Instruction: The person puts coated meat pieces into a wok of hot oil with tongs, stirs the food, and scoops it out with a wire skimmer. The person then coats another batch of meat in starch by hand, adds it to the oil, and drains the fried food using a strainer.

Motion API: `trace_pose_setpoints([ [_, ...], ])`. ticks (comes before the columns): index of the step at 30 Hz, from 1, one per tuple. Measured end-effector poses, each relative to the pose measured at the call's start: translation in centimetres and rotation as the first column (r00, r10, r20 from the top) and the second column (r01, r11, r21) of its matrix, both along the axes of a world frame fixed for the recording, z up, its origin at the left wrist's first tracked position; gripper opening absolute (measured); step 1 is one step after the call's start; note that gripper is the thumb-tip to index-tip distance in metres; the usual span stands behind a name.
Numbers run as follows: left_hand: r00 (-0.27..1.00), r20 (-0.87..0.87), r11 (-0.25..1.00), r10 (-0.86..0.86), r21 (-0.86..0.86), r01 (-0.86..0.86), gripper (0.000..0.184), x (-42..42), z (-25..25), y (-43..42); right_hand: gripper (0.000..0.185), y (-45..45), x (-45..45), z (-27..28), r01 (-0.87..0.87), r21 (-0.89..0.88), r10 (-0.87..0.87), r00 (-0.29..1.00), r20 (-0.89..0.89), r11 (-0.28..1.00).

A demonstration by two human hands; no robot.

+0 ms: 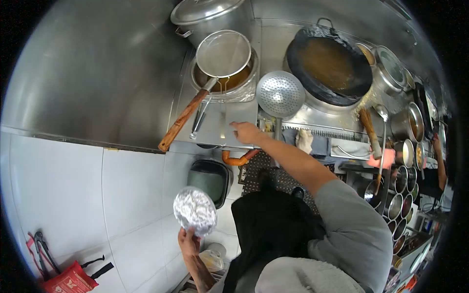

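Note:
My left hand (188,240) grips the near rim of a round, shiny dish (195,211) with a whitish, crumpled-looking surface or contents; I cannot tell which. It is held out over the floor at the lower left. Reaching across to the steel counter, my right hand (245,133) has its index finger stretched out and seems to hold nothing. Left of that hand lie a wooden-handled fine strainer (223,53), across a pot of brownish liquid (234,80), and a thin metal utensil (199,119). A perforated skimmer (280,94) is just beyond my right hand.
A black wok (330,68) holds brownish liquid. A lidded stockpot (210,14) stands behind the strainer. To the right are a bamboo brush (370,132), a ladle (381,115) and several pots. Below are an orange pipe (234,160) and a dark bin (215,178). Another person's arm (440,161) shows far right.

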State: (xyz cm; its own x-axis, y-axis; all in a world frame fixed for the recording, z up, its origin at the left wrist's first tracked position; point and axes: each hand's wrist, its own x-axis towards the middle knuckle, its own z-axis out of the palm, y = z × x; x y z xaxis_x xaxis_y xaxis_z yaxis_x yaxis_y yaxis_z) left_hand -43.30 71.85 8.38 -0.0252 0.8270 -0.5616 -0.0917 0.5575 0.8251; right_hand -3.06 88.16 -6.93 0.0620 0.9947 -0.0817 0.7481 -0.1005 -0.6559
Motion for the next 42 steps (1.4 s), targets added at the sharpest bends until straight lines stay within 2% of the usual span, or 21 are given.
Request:
trace_pose_setpoints([
  [4, 0.992, -0.031, 0.993, 0.121, 0.012, -0.12, 0.026, -1.7, -2.2, -1.5, 0.039, 7.8, -4.9, -3.1, -0.096, 0.04, 0.089, 0.984, 0.151, 0.995],
  [6, 0.988, -0.073, 0.991, 0.136, 0.007, -0.135, 0.027, -2.7, -2.8, -1.6, 0.038, 11.3, -8.1, -5.4, 0.023, 0.418, -0.115, 0.974, 0.197, 0.908],
  [10, 0.99, -0.109, 0.995, 0.091, -0.028, -0.095, 0.024, -1.8, -1.8, -1.4, 0.037, 12.2, -8.6, -2.0, 0.059, 0.166, -0.111, 0.94, 0.322, 0.984],
  [12, 0.988, -0.147, 0.998, 0.044, -0.035, -0.049, 0.021, -0.9, -0.7, 0.0, 0.034, 12.3, -9.2, -3.1, 0.118, -0.017, -0.105, 0.933, 0.346, 0.993],
  [13, 0.997, -0.074, 1.0, -0.002, -0.019, 0.001, 0.028, -0.5, -0.4, 0.8, 0.031, 13.2, -9.2, -8.5, 0.082, -0.03, -0.064, 0.921, 0.384, 0.996],
  [14, 0.999, -0.005, 0.999, -0.048, 0.002, 0.048, 0.037, -0.3, -0.3, 1.5, 0.016, 11.1, -8.0, -5.2, 0.152, -0.076, -0.129, 0.959, 0.254, 0.985],
  [15, 0.991, -0.006, 0.991, -0.132, 0.015, 0.132, 0.039, -1.2, -1.2, 2.2, 0.022, 10.3, -8.0, -5.9, 0.201, -0.079, -0.196, 0.978, 0.072, 0.976],
  [16, 0.979, 0.012, 0.979, -0.201, 0.014, 0.201, 0.039, -0.9, -0.9, 3.0, 0.021, 10.5, -9.6, -10.3, 0.181, 0.091, -0.186, 0.981, 0.052, 0.979],
  [18, 0.942, -0.016, 0.94, -0.337, 0.049, 0.337, 0.039, 0.8, -0.2, 4.9, 0.026, 3.8, -6.9, -4.6, 0.316, 0.212, -0.24, 0.916, -0.32, 0.925],
  [19, 0.912, -0.035, 0.909, -0.408, 0.072, 0.41, 0.04, 2.0, 0.2, 5.4, 0.031, 0.3, -5.5, -1.2, 0.315, 0.143, -0.269, 0.924, -0.27, 0.938],
  [22, 0.782, -0.048, 0.778, -0.622, 0.077, 0.624, 0.039, 6.4, 1.0, 7.2, 0.047, -10.0, -1.2, 6.8, 0.382, -0.003, -0.357, 0.863, -0.358, 0.924],
  [26, 0.571, 0.017, 0.568, -0.821, 0.127, 0.813, 0.036, 14.4, 1.1, 7.9, 0.052, -20.4, 5.0, 9.4, 0.555, -0.065, -0.558, 0.816, -0.153, 0.829],
  [27, 0.198, -0.595, -0.002, -0.779, 0.318, 0.948, 0.031, 15.8, 1.1, 8.2, 0.043, -23.1, 7.0, 9.8, 0.532, -0.081, -0.536, 0.842, -0.055, 0.843],
  [28, 0.159, -0.6, -0.066, -0.784, 0.335, 0.94, 0.031, 17.8, 1.5, 7.6, 0.037, -25.8, 8.3, 9.9, 0.501, -0.107, -0.499, 0.865, 0.042, 0.859],
  [30, 0.093, -0.638, -0.149, -0.764, 0.315, 0.937, 0.029, 21.8, 2.3, 6.1, 0.03, -32.4, 10.6, 9.9, 0.677, -0.031, -0.673, 0.736, 0.073, 0.736],
  [32, 0.159, -0.394, 0.046, -0.905, 0.281, 0.959, 0.031, 25.6, 3.0, 2.6, 0.036, -40.2, 10.5, 11.7, 0.874, -0.049, -0.871, 0.476, -0.126, 0.484],
  [34, 0.11, -0.11, 0.091, -0.988, 0.158, 0.983, 0.031, 27.9, 7.7, -4.5, 0.042, -49.3, 6.9, 17.2, 0.969, -0.076, -0.879, 0.178, -0.442, 0.234],
  [35, 0.048, -0.135, -0.001, -0.99, 0.342, 0.94, 0.035, 29.1, 8.3, -7.8, 0.044, -52.7, 5.8, 15.7, 0.992, 0.113, -0.919, 0.09, -0.383, 0.05],
  [36, 0.004, -0.065, -0.015, -0.998, 0.288, 0.958, 0.046, 30.6, 6.6, -8.9, 0.046, -55.9, 4.5, 14.1, 0.946, 0.302, -0.941, -0.012, -0.337, -0.12],
  [39, -0.317, 0.066, -0.277, -0.946, 0.342, 0.898, 0.027, 35.5, -0.1, -13.0, 0.039, -68.6, -2.2, 13.0, 0.919, 0.076, -0.915, -0.374, -0.15, -0.388],
  [42, -0.549, 0.128, -0.491, -0.826, 0.316, 0.812, 0.026, 36.3, 0.4, -23.3, 0.03, -80.8, -12.4, 14.3, 0.642, 0.095, -0.649, -0.758, -0.068, -0.761],
])
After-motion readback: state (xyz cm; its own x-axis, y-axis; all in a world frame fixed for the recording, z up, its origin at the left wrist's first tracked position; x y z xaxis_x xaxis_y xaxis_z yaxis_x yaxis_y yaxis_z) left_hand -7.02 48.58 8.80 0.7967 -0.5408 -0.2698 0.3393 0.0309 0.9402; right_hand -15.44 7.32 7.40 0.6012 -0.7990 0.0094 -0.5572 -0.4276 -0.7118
